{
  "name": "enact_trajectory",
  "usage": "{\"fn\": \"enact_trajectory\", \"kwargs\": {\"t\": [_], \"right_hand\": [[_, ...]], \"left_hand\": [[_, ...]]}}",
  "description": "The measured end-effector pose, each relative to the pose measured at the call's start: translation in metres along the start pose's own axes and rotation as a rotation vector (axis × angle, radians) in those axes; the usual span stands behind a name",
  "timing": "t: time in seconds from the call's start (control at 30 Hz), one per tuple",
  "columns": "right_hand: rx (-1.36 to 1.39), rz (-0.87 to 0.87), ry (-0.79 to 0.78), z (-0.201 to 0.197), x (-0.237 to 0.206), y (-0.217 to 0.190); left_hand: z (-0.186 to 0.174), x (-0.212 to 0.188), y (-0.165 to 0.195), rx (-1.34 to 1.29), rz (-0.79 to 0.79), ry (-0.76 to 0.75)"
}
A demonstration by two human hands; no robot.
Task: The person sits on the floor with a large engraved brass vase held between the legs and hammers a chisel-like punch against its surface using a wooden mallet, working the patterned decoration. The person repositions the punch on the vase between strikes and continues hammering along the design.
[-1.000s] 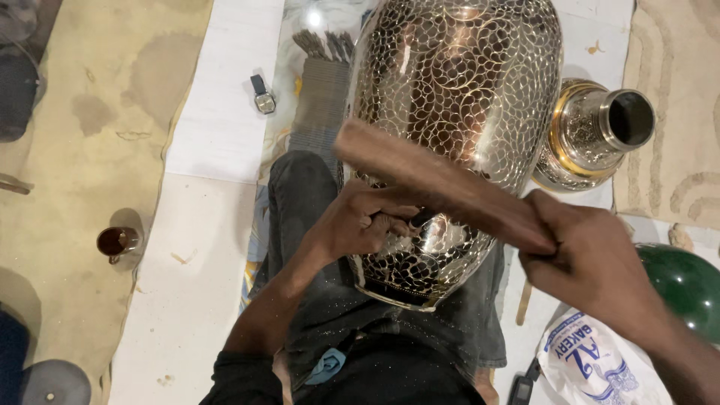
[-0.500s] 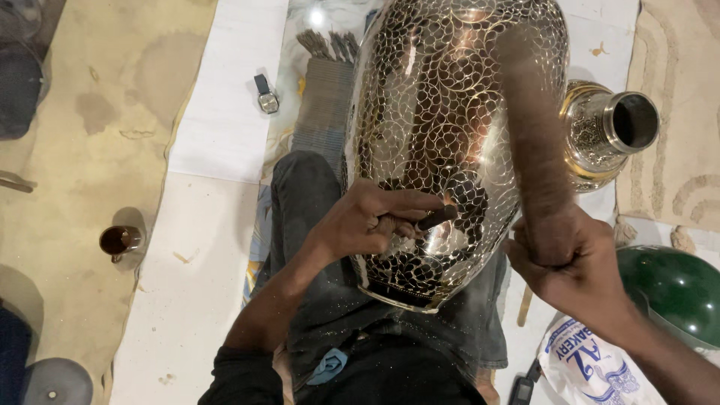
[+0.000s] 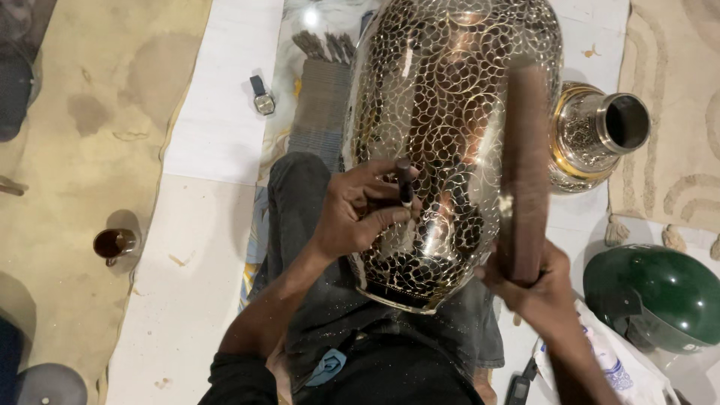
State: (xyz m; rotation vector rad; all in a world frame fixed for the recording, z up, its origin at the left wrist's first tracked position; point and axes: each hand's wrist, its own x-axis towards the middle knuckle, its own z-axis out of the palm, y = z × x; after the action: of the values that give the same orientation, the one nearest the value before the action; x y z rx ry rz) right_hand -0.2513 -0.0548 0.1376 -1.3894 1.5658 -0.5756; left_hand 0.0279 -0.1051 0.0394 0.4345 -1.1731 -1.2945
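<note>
A large metal vase (image 3: 450,142) with a scale-like engraved pattern fills the upper centre of the frame, lying across the seated person's lap. Its long axis runs from the lower centre towards the top, with its open rim at the lower end, near the person's body. The left hand (image 3: 360,214) is closed around a thin dark chisel (image 3: 405,184), whose tip rests on the vase wall in the middle of the picture, its shaft standing nearly upright in the frame. The right hand (image 3: 536,289), at lower right, is wrapped tightly around a dark wooden mallet (image 3: 523,172), which points straight up the frame alongside the vase's right flank. The likely risks are these: a blow landing off the chisel's head could strike the left hand's fingers; the tip could skid on the curved, polished metal and scratch across the pattern; and the rounded vase could roll on the lap if a blow lands off centre. A smaller brass vessel (image 3: 596,135) lies at the upper right, and a green helmet (image 3: 652,296) sits at the lower right.
</note>
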Motion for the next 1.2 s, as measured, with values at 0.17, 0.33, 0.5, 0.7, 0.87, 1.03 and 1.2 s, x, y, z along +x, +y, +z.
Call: {"fn": "enact_trajectory", "kwargs": {"t": [0.17, 0.33, 0.5, 0.7, 0.87, 1.03, 1.2], "right_hand": [[0.302, -0.020, 0.164, 0.033, -0.035, 0.054], [0.265, 0.051, 0.230, 0.039, -0.055, 0.068], [0.143, 0.052, 0.270, 0.037, -0.053, 0.065], [-0.001, -0.205, 0.209, 0.031, -0.039, 0.049], [-0.125, -0.098, 0.134, 0.021, -0.024, 0.026], [-0.237, -0.183, 0.115, -0.002, -0.012, 0.008], [-0.522, -0.114, 0.025, -0.031, -0.005, -0.014]], "left_hand": [[-0.002, 0.004, 0.014, 0.146, -0.119, -0.139], [-0.008, 0.020, 0.019, 0.279, -0.120, -0.208], [-0.014, 0.028, 0.021, 0.248, -0.136, -0.305], [-0.011, 0.019, 0.022, 0.421, 0.004, -0.384], [-0.023, 0.024, 0.010, 0.327, 0.006, -0.442], [-0.028, 0.026, 0.001, 0.374, 0.030, -0.486], [-0.025, 0.020, 0.008, 0.252, -0.106, -0.442]]}}
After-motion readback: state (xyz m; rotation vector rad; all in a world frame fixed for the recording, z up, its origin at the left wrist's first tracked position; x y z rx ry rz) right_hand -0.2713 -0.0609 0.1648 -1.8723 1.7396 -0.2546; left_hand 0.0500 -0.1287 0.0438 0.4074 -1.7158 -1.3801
